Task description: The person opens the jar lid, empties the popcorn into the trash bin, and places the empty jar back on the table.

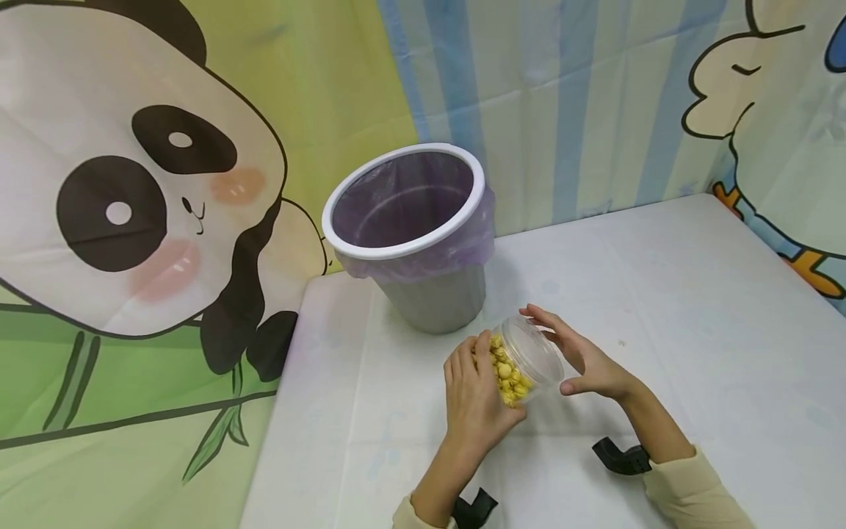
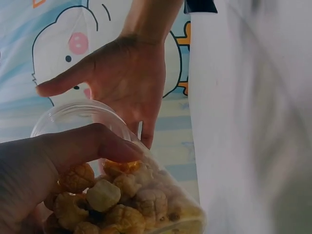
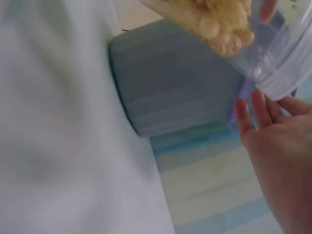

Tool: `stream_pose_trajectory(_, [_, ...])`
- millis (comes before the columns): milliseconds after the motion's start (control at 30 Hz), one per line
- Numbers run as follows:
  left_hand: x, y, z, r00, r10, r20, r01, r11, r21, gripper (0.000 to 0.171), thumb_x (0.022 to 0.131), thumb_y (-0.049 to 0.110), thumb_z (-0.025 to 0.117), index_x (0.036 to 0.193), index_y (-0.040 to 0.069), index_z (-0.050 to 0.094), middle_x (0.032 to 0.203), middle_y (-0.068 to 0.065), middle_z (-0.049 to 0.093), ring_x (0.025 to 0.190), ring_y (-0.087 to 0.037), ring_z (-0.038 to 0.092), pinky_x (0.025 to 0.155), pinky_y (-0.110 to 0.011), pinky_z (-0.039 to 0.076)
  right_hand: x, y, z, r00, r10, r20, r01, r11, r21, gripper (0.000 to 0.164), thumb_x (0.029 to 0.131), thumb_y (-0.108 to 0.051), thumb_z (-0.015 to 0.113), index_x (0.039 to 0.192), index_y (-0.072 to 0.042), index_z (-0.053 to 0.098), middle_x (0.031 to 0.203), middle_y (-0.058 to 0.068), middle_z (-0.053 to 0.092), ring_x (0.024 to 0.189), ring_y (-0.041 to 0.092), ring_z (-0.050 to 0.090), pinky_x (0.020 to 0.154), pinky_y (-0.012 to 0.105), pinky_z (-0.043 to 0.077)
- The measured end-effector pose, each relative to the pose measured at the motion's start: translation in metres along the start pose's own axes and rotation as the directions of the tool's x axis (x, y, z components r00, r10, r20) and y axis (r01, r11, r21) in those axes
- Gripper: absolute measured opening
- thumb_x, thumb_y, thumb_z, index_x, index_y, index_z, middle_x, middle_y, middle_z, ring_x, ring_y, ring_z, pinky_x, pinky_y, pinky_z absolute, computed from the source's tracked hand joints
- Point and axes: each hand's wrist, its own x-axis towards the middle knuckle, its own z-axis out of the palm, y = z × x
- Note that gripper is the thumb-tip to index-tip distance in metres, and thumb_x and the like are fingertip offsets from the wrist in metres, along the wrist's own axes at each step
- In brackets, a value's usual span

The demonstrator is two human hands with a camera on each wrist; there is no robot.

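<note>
A clear plastic jar [image 1: 532, 349] partly filled with yellow popcorn [image 1: 507, 373] is tilted over the white table, its clear round end facing right. My left hand [image 1: 477, 397] grips the jar around its popcorn-filled part; in the left wrist view the thumb [image 2: 97, 144] lies across the jar wall above the popcorn [image 2: 103, 195]. Beside the jar's round end is my right hand [image 1: 591, 365], with spread, gently bent fingers and nothing held. From the right wrist view, the right hand's fingertips [image 3: 242, 112] come right at the edge of that end.
Behind the jar stands a grey waste bin [image 1: 432, 297] with a white rim [image 1: 479, 180] and a purple liner bag [image 1: 456, 257]. The white table [image 1: 661, 294] meets a striped cloth backdrop [image 1: 548, 110], and a panda-printed cloth [image 1: 218, 294] hangs at the left. Black straps [image 1: 621, 457] sit at both wrists.
</note>
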Motion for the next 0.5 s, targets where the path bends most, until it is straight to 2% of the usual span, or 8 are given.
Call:
stream_pose_trajectory(67, [-0.0006,-0.0004,0.0013,1.0,0.006,-0.011,-0.006,1.0,0.009,0.107,0.037,0.034,0.087,0.128,0.003,0.041,0.114,-0.012,0.046,0.104,-0.025,0.045,0.092,-0.039,0.036,-0.0035,0.0007,0.005,0.996,0.066,-0.059,-0.068,0.997,-0.033,0.1,0.077,-0.035,0.073,0.146,0.001,0.011,0.148,0.022,0.011,0.134,0.031,0.017,0.103,0.026,0.027])
stream_pose_trajectory(200, [-0.0021,0.0003,0.0031,1.0,0.007,-0.011,-0.007,1.0,0.017,0.106,0.038,0.033,0.086,0.129,0.003,0.041,0.115,-0.012,0.047,0.104,-0.026,0.045,0.093,-0.039,0.036,-0.0036,0.0005,0.0088,0.992,0.079,-0.097,-0.087,0.993,-0.083,0.095,0.07,-0.01,0.076,0.145,0.002,0.019,0.145,0.022,0.019,0.131,0.031,0.022,0.102,0.027,0.028])
stream_pose_trajectory(300, [-0.0032,0.0018,0.003,1.0,0.005,0.001,-0.005,1.0,0.025,0.107,0.038,0.034,0.086,0.129,0.003,0.041,0.115,-0.012,0.047,0.105,-0.026,0.045,0.093,-0.039,0.036,-0.0013,-0.0006,0.0061,0.998,0.025,-0.055,-0.031,0.995,-0.097,0.096,0.062,0.003,0.072,0.142,0.008,0.018,0.145,0.026,0.018,0.132,0.031,0.021,0.104,0.027,0.025])
stream_pose_trajectory(500, [-0.0064,0.0052,0.002,1.0,0.011,0.022,-0.012,1.0,0.024,0.107,0.037,0.034,0.087,0.128,0.002,0.041,0.115,-0.012,0.047,0.105,-0.026,0.045,0.093,-0.039,0.036,0.005,-0.0015,-0.0012,0.996,-0.039,0.078,0.046,0.995,-0.091,0.096,0.059,-0.003,0.065,0.14,0.012,0.016,0.145,0.028,0.017,0.133,0.035,0.018,0.105,0.036,0.025])
